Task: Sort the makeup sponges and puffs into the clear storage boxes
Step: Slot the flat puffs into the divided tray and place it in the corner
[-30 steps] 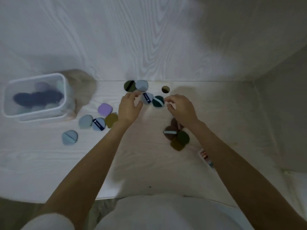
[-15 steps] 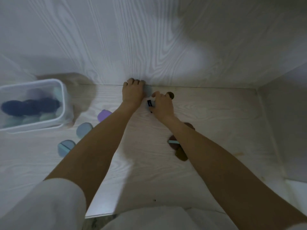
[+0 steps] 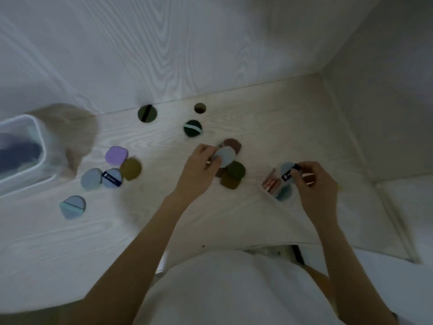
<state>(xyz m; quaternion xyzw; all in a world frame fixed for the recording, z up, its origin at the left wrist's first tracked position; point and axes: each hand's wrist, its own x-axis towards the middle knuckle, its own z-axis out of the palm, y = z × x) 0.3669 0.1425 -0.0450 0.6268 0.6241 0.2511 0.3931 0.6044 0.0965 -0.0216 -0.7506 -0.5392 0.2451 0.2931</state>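
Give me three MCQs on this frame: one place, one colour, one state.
1. Where is the clear storage box?
A. far left of the desk
B. right corner
C. on the person's lap

2. What colour is the puff lying just behind the olive puff?
A. red
B. purple
C. white

3. What is the left hand doing?
A. resting flat and empty
B. pinching a pale blue puff
C. gripping the box

Key: 1 A, its rim sits at the left edge. 2 B, lilac surface. 3 B, thumb and fingers close on the puff above the brown pile.
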